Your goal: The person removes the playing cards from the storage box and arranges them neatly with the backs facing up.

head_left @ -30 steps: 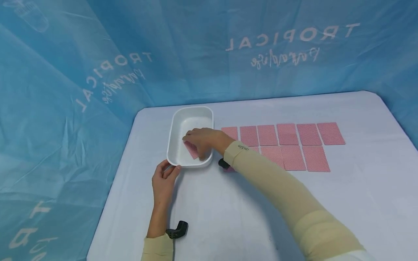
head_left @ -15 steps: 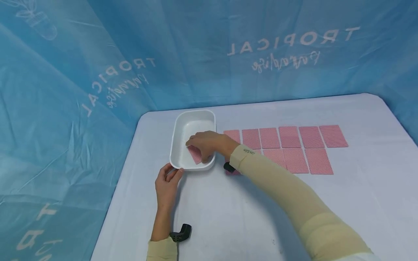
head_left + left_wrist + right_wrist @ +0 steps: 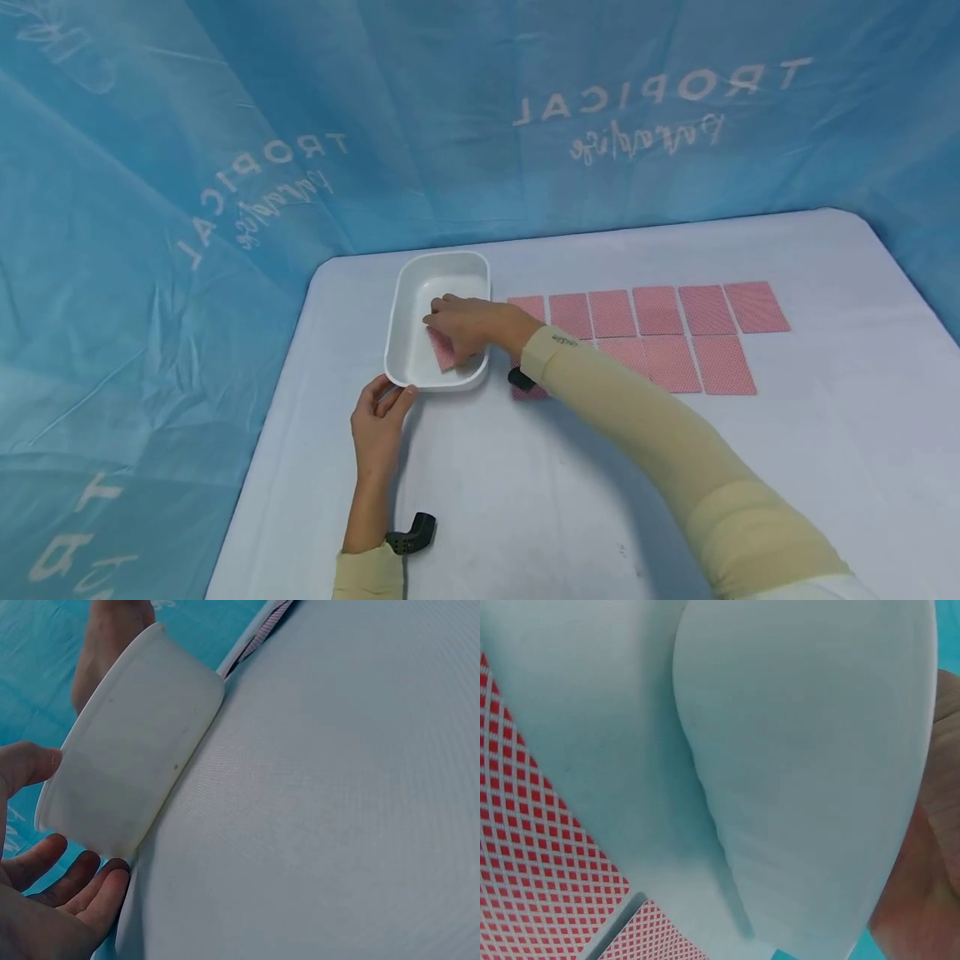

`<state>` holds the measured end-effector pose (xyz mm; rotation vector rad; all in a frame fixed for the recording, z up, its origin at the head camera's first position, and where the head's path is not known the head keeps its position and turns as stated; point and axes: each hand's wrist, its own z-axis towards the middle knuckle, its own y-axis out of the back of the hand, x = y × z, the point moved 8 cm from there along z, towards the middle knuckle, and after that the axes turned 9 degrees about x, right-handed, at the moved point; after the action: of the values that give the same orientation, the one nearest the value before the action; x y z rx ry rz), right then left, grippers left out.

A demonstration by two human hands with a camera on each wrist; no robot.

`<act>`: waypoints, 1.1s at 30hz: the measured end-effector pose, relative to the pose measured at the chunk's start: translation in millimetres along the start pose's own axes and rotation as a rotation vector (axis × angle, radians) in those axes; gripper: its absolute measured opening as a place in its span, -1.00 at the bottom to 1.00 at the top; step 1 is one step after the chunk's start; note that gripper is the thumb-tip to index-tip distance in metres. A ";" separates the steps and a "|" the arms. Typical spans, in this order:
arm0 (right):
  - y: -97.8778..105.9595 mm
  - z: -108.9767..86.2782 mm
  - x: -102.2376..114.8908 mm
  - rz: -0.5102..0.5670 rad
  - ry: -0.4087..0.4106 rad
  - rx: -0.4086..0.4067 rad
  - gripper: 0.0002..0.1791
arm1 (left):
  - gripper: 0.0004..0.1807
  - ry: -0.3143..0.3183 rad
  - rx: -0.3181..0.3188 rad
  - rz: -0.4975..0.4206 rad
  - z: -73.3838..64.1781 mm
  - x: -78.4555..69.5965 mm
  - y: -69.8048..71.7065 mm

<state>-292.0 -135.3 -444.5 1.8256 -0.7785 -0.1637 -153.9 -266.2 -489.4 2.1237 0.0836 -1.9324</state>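
Observation:
In the head view, a white plastic tub (image 3: 400,329) stands at the table's left. My left hand (image 3: 377,433) holds its near left corner; the left wrist view shows the thumb (image 3: 39,766) at the rim and the fingertips against the lower wall. My right hand (image 3: 467,323) is down inside the tub, gripping a red-and-white patterned playing card (image 3: 441,350) between thumb and fingers. Whether more cards lie under it, I cannot tell. The right wrist view has the tub wall (image 3: 802,765) hiding those fingers. Face-down cards (image 3: 657,311) lie in two rows to the right.
A white cloth covers the table (image 3: 525,500). Blue printed curtain (image 3: 420,125) hangs behind and at the left. My right forearm (image 3: 637,433) crosses over part of the near card row. Dark wrist devices (image 3: 412,533) sit on both wrists.
The card in my right hand has turned slightly more upright inside the tub. Both hands stay at the tub, and the card rows are unchanged. The head view has shifted a little.

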 end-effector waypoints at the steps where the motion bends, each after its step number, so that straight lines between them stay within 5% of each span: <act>1: 0.4 0.7 0.6 0.000 0.001 0.001 -0.12 | -0.42 -0.001 -0.001 0.001 0.0 -0.6 0.0; 18: 15.8 -10.8 8.2 -0.042 0.004 -0.026 -0.24 | -0.44 0.026 0.009 -0.020 0.4 -2.3 0.7; 26: 31.1 -22.9 2.9 -0.088 -0.011 -0.082 -0.13 | -0.47 0.015 0.025 -0.021 -8.4 -31.0 -5.2; 33: 36.3 -33.6 -7.6 -0.073 -0.050 -0.109 -0.09 | -0.49 0.049 0.014 0.004 -13.3 -29.6 -7.2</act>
<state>-298.0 -111.3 -401.0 1.7531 -0.7245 -0.2945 -145.9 -252.1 -460.4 2.1783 0.0760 -1.8849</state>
